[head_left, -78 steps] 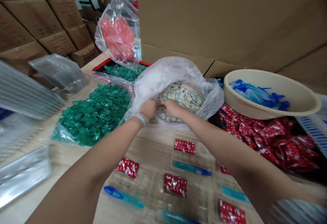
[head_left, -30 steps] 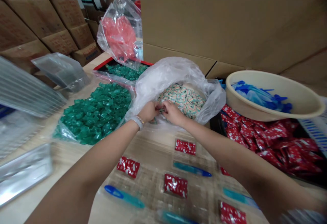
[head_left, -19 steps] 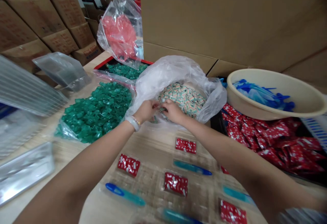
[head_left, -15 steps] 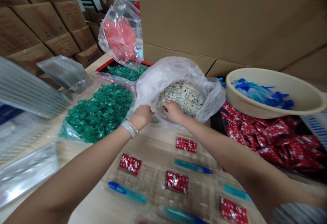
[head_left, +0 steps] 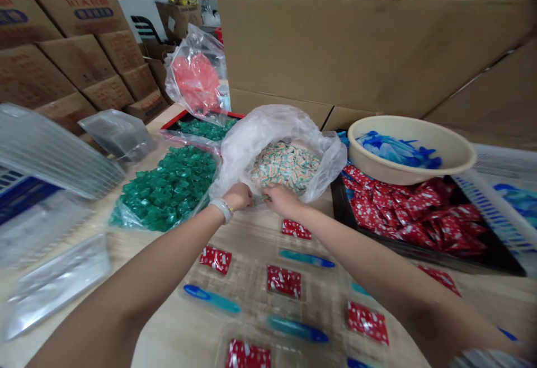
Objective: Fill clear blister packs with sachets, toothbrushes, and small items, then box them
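At the front edge of a white plastic bag (head_left: 277,119), my left hand (head_left: 240,196) is closed, its fingertips turned inward and what they hold hidden. Close beside it, my right hand (head_left: 281,199) pinches a small printed piece, blurred at the fingertips. Inside the open bag lies a heap of small printed pieces (head_left: 287,164) in pale orange, green and white. Below my hands, red patterned packets (head_left: 284,281) and blue plastic tools (head_left: 297,329) with teal ends lie on clear plastic trays in rows.
Green glossy pieces (head_left: 168,189) fill a clear bag at left. A cream basin (head_left: 413,175) of blue tools stands over a black tray (head_left: 509,262) of red packets at right. Clear plastic trays (head_left: 59,284) lie far left. Cardboard (head_left: 335,49) walls the back.
My right hand has drawn back from the heap to the bag's front edge, close to my left hand. My left hand stays closed near the same spot. The camera view has shifted.
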Available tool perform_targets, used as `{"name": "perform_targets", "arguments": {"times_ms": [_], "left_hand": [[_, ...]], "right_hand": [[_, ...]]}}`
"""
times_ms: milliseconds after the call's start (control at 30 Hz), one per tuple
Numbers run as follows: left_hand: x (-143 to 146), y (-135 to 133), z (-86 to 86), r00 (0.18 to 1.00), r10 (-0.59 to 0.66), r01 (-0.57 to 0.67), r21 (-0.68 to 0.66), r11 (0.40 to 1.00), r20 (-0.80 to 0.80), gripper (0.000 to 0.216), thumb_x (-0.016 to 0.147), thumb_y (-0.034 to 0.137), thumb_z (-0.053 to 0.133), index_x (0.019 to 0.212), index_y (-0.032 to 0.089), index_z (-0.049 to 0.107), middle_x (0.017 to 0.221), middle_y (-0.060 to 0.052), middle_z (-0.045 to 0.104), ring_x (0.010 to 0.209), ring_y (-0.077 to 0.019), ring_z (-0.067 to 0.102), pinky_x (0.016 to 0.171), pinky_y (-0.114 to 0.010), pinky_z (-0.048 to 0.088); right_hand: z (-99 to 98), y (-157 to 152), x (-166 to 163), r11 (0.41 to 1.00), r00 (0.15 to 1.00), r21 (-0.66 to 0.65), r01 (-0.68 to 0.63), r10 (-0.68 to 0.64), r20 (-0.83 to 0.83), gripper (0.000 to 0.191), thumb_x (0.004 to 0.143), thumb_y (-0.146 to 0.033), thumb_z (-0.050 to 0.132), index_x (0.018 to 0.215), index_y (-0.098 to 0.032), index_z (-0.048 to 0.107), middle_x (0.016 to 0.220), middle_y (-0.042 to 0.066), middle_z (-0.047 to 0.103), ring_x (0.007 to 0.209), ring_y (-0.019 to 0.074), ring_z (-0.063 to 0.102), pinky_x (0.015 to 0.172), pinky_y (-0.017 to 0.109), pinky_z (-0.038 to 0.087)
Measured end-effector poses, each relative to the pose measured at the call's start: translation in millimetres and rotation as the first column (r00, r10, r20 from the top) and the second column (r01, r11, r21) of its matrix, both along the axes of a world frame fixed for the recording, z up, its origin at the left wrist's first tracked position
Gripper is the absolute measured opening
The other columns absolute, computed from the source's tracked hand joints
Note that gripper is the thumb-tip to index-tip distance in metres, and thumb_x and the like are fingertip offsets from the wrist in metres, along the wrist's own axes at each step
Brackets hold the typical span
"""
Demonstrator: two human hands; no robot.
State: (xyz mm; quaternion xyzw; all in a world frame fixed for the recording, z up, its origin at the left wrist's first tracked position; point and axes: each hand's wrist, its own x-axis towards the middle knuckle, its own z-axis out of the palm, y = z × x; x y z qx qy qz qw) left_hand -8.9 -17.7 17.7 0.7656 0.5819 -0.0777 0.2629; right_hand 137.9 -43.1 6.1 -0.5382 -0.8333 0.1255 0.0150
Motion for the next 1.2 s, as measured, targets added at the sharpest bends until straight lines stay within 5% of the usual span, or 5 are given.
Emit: {"name": "perform_targets", "arguments": {"times_ms": [500, 767, 867, 967, 1200], "left_hand": [[-2.2, -24.6, -14.3, 0.985, -0.163, 0.146, 0.226, 0.963, 0.055, 0.026, 0.072, 0.020, 0.050, 0.093, 0.012, 0.062, 0.087, -0.009, 0.064, 0.078, -0.0170, 0.057, 0.069, -0.023, 0.040], [0.5, -11.4, 0.5, 0.948, -0.033, -0.066, 0.296, 0.953, 0.318, 0.032, 0.074, 0.029, 0.049, 0.093, 0.009, 0.065, 0.087, -0.008, 0.066, 0.076, -0.0159, 0.057, 0.069, -0.022, 0.040], [-14.3, -36.0, 17.8, 0.914, -0.037, -0.062, 0.230, 0.971, 0.404, 0.031, 0.074, 0.031, 0.050, 0.092, 0.010, 0.065, 0.083, -0.005, 0.067, 0.073, -0.0146, 0.056, 0.066, -0.022, 0.041], [-36.4, -85.8, 22.7, 0.883, -0.150, 0.102, 0.130, 0.986, 0.446, 0.026, 0.075, 0.029, 0.051, 0.090, 0.013, 0.065, 0.085, -0.004, 0.066, 0.076, -0.0140, 0.057, 0.070, -0.022, 0.042], [-52.3, -162.7, -6.2, 0.900, -0.291, 0.222, 0.233, 0.947, 0.325, 0.024, 0.078, 0.017, 0.046, 0.098, 0.015, 0.060, 0.095, -0.007, 0.061, 0.090, -0.0165, 0.054, 0.083, -0.027, 0.040]], "right_hand": [[-19.8, -16.6, 3.2, 0.992, 0.989, 0.106, 0.075, -0.060, -0.134, 0.021, 0.075, -0.015, 0.046, 0.086, -0.015, 0.063, 0.089, 0.007, 0.060, 0.087, 0.0172, 0.050, 0.079, 0.026, 0.035], [8.3, -19.1, 28.7, 0.921, 0.841, 0.067, 0.383, -0.317, -0.439, 0.028, 0.075, -0.016, 0.045, 0.098, -0.011, 0.060, 0.091, 0.007, 0.060, 0.081, 0.0147, 0.052, 0.075, 0.025, 0.038], [24.8, -42.8, 59.1, 0.902, 0.747, -0.001, 0.431, -0.358, -0.559, 0.024, 0.073, -0.019, 0.048, 0.091, -0.010, 0.061, 0.076, 0.003, 0.060, 0.070, 0.0129, 0.051, 0.068, 0.024, 0.040], [33.2, -81.6, 75.1, 0.926, 0.660, -0.181, 0.331, -0.364, -0.657, 0.020, 0.070, -0.024, 0.052, 0.082, -0.012, 0.061, 0.067, 0.000, 0.059, 0.063, 0.0115, 0.050, 0.062, 0.024, 0.041], [31.5, -161.0, 65.2, 0.868, 0.504, -0.447, 0.216, -0.492, -0.710, 0.027, 0.064, -0.037, 0.058, 0.075, -0.012, 0.059, 0.065, -0.001, 0.056, 0.057, 0.0094, 0.048, 0.058, 0.024, 0.040]]}}
